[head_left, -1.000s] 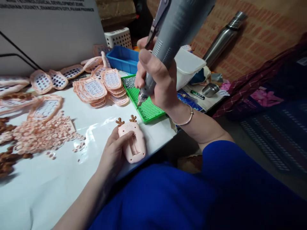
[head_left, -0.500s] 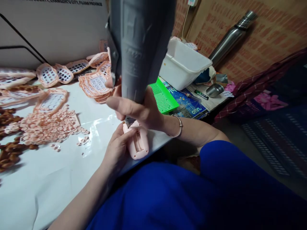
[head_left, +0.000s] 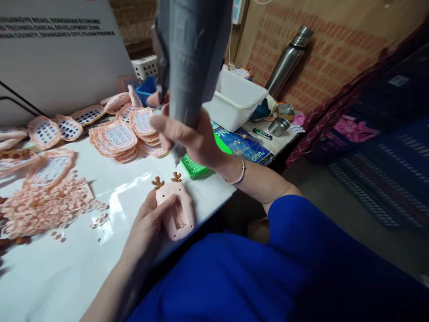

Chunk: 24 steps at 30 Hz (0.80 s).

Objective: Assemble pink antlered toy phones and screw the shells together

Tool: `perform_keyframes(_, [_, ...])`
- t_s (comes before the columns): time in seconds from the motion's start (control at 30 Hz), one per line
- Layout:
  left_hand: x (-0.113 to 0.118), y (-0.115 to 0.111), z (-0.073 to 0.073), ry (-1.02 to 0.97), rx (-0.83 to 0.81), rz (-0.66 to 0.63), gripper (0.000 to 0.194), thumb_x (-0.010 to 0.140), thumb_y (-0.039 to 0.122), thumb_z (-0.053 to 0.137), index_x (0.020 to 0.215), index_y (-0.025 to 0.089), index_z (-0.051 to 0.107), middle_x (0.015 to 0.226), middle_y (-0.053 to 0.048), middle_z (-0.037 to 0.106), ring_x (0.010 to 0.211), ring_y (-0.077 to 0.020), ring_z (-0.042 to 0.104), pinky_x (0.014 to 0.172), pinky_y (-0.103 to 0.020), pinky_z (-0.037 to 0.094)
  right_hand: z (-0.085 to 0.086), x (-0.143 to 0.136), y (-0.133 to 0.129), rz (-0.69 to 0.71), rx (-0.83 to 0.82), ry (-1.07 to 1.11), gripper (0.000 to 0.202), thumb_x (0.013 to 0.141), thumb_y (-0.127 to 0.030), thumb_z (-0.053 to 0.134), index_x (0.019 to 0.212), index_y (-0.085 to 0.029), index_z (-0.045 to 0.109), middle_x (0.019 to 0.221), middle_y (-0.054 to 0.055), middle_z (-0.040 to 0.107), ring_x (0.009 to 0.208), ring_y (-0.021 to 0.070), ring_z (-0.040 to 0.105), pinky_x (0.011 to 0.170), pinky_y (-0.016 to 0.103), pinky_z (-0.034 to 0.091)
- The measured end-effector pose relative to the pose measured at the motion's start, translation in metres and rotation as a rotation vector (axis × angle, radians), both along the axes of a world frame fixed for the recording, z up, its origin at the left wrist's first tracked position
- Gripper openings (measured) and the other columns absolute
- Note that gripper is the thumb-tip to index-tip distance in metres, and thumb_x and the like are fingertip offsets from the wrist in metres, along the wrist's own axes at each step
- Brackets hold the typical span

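My left hand (head_left: 149,219) grips a pink plastic toy casing (head_left: 183,217) by its left side, thumb pressed across its back. Two brown antlers (head_left: 176,177) stick up from the casing's top end. Its back shows screw holes and a long battery recess. Above it, my right hand (head_left: 191,138) is wrapped round a large grey electric screwdriver (head_left: 186,76) pointing down. The screwdriver's tip hangs a little above the antlers, apart from the casing. Behind my right hand lies a green perforated tray (head_left: 194,166), partly covered by the hand.
A heap of small pink parts (head_left: 43,203) lies left on the white table (head_left: 67,268). Stacked pink shells with button sheets (head_left: 117,138) stand behind. A white bin (head_left: 231,105), metal cup (head_left: 279,127), marker (head_left: 262,133) and steel flask (head_left: 290,58) are at the back right.
The screwdriver's tip has lifted off the casing with my right hand. Both antlers now show at the casing's top. The camera view has shifted to the right.
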<state>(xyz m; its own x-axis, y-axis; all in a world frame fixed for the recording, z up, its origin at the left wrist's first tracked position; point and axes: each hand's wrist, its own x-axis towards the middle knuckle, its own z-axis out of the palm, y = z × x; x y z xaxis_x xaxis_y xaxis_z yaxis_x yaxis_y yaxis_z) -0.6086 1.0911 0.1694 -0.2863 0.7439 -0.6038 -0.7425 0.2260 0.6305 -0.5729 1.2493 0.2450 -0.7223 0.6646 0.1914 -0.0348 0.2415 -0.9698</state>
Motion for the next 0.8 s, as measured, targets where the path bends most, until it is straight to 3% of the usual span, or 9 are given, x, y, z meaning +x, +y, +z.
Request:
perform_keyframes(0.1, [0.005, -0.012, 0.011, -0.046, -0.048, -0.048, 0.049, 0.060, 0.033, 0.088, 0.102, 0.017, 0.068, 0.089, -0.005, 0.073, 0.073, -0.0167, 0.067, 0.066, -0.022, 0.052, -0.010, -0.001, 0.042, -0.160, 0.045, 0.097, 0.043, 0.071, -0.060, 0.075, 0.090, -0.024, 0.059, 0.052, -0.009, 0.047, 0.047, 0.0086, 0.043, 0.053, 0.024, 0.049])
perform_keyframes(0.2, [0.011, -0.023, 0.019, -0.113, -0.113, -0.152, 0.050, 0.059, 0.034, 0.089, 0.102, 0.016, 0.070, 0.085, -0.007, 0.073, 0.071, -0.0178, 0.066, 0.064, -0.024, 0.051, -0.027, -0.001, 0.076, -0.291, 0.076, 0.149, 0.050, 0.067, -0.064, 0.076, 0.088, -0.024, 0.053, 0.055, -0.011, 0.048, 0.045, 0.0066, 0.045, 0.047, 0.023, 0.042])
perform_keyframes(0.37, [0.016, -0.031, 0.020, -0.208, -0.155, -0.222, 0.053, 0.053, 0.034, 0.091, 0.099, 0.015, 0.073, 0.084, -0.008, 0.073, 0.067, -0.0169, 0.063, 0.064, -0.025, 0.050, -0.043, 0.001, 0.089, -0.325, 0.080, 0.168, 0.051, 0.069, -0.066, 0.073, 0.089, -0.024, 0.053, 0.062, -0.009, 0.052, 0.046, 0.0075, 0.048, 0.050, 0.026, 0.044])
perform_keyframes(0.53, [0.006, -0.024, 0.015, -0.200, -0.139, -0.112, 0.057, 0.056, 0.034, 0.092, 0.107, 0.017, 0.072, 0.092, -0.009, 0.074, 0.073, -0.0179, 0.067, 0.068, -0.025, 0.055, -0.050, -0.002, 0.097, -0.334, 0.067, 0.051, 0.045, 0.072, -0.061, 0.074, 0.091, -0.025, 0.054, 0.063, -0.008, 0.052, 0.049, 0.0075, 0.049, 0.050, 0.025, 0.045])
perform_keyframes(0.67, [-0.010, -0.014, 0.006, -0.090, -0.056, 0.011, 0.062, 0.059, 0.036, 0.091, 0.116, 0.022, 0.070, 0.103, -0.009, 0.074, 0.086, -0.0223, 0.070, 0.073, -0.028, 0.060, -0.052, -0.003, 0.100, -0.299, 0.032, 0.036, 0.053, 0.064, -0.065, 0.078, 0.086, -0.024, 0.052, 0.063, -0.011, 0.051, 0.047, 0.0044, 0.045, 0.046, 0.022, 0.043])
perform_keyframes(0.8, [-0.016, -0.004, 0.003, -0.109, -0.016, 0.117, 0.057, 0.057, 0.023, 0.090, 0.111, 0.023, 0.071, 0.106, -0.005, 0.074, 0.093, -0.0196, 0.069, 0.076, -0.024, 0.061, -0.050, -0.001, 0.092, -0.318, 0.090, 0.109, 0.050, 0.071, -0.065, 0.072, 0.090, -0.023, 0.052, 0.063, -0.010, 0.051, 0.048, 0.0042, 0.047, 0.049, 0.024, 0.045])
